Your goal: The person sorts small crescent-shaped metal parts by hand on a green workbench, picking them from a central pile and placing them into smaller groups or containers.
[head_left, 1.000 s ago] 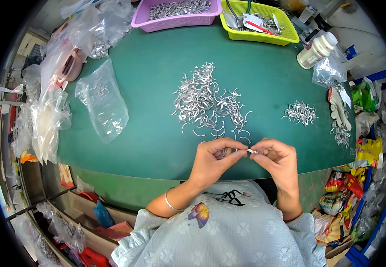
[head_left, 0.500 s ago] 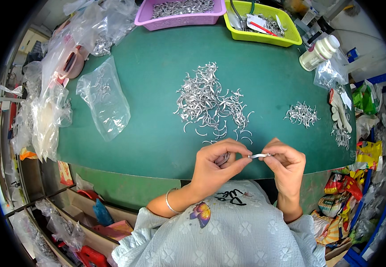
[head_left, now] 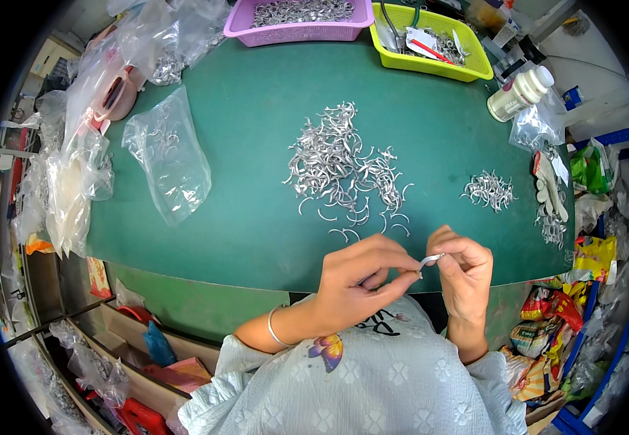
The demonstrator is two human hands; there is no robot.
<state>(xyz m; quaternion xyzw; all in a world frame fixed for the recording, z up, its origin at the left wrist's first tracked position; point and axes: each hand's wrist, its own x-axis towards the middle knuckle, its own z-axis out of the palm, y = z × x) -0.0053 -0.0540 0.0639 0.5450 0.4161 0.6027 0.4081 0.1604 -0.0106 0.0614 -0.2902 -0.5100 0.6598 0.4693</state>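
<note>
Both hands meet at the near edge of the green bench (head_left: 256,217). The left hand (head_left: 361,279) and right hand (head_left: 463,272) each close a fingertip grip on one small curved metal clip (head_left: 430,259) held between them. The large clip pile (head_left: 347,167) lies just beyond, a smaller pile (head_left: 490,191) far right.

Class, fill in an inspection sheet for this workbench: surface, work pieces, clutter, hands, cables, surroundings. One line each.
Surface: green table, rounded front edge.
Work pieces: curved metal piece pinched between both hands; large pile of metal hooks mid-table; small pile to the right.
Clutter: clear plastic bag, purple basket, yellow-green basket, white bottle.
Hands: left hand and right hand hold the piece at the near edge.
Cables: nothing seen.
Surroundings: bags and packets along both sides.
</note>
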